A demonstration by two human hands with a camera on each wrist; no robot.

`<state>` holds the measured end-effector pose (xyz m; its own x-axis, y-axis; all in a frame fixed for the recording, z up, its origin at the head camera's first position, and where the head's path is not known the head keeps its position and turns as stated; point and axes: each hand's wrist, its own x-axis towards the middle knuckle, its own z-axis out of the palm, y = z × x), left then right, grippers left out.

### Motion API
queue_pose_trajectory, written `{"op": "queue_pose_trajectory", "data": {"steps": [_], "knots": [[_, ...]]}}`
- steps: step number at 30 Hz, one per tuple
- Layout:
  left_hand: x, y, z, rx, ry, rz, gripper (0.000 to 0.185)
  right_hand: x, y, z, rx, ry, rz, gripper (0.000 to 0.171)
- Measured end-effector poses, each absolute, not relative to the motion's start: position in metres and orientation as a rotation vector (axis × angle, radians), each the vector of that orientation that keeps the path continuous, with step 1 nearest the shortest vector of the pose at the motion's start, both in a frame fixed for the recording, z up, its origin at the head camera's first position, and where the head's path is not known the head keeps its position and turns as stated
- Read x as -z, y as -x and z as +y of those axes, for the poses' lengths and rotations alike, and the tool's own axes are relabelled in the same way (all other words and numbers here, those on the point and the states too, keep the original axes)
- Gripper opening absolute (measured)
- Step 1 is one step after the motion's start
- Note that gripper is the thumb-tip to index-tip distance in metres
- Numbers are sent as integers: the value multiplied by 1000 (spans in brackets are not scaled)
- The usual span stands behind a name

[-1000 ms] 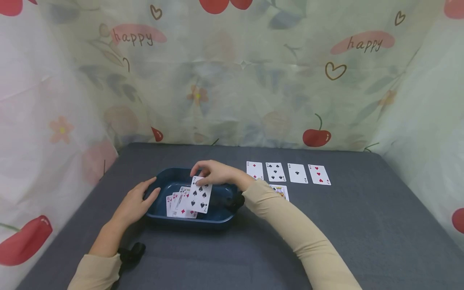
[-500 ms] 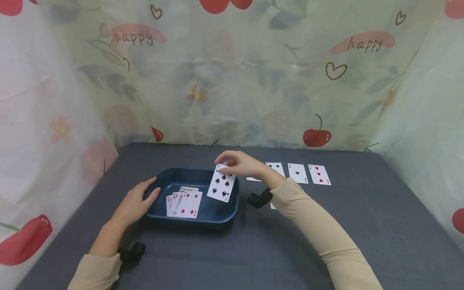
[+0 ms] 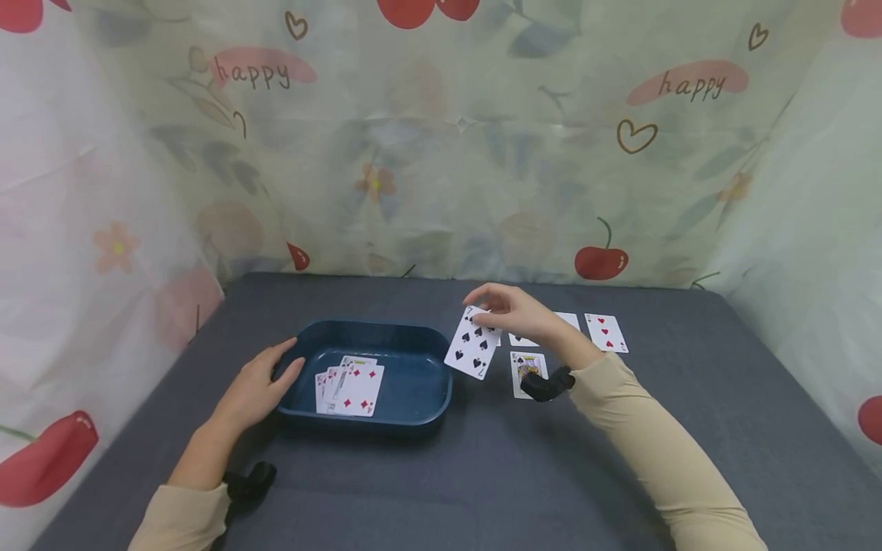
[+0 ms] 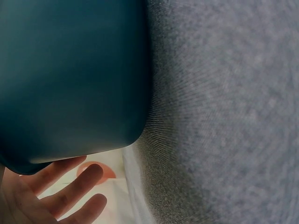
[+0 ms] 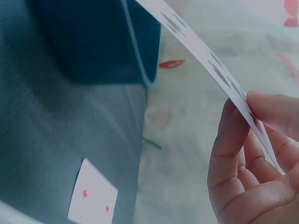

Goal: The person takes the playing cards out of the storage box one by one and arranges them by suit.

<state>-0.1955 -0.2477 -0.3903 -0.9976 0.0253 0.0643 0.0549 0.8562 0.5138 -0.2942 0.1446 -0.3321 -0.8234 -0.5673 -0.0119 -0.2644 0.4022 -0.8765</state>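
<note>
We see a big thin curtain (image 3: 441,153) with red cherries, hearts and the word "happy" printed 2 times. Below it lies a wide grey cloth table (image 3: 482,474). On the table sits a dark blue plastic tray (image 3: 413,383) with a few white playing cards (image 3: 347,386) fanned inside; the top one shows red diamonds. Our left hand (image 3: 258,386) rests on the tray's left rim with loose, straight fingers. Our right hand (image 3: 517,314) pinches a white 7 of spades card (image 3: 473,348) by its top corner, tilted in the air just right of the tray. A second ago this card was over the tray. Near it lie a king card (image 3: 527,371) and a red hearts card (image 3: 606,333).
</note>
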Motion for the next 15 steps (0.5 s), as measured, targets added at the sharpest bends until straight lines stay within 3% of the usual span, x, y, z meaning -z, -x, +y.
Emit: {"op": "queue_pose_trajectory", "data": {"steps": [15], "knots": [[390, 194, -247, 829, 70, -2969, 62, 357, 282, 198, 1332, 617, 2471, 30]]}}
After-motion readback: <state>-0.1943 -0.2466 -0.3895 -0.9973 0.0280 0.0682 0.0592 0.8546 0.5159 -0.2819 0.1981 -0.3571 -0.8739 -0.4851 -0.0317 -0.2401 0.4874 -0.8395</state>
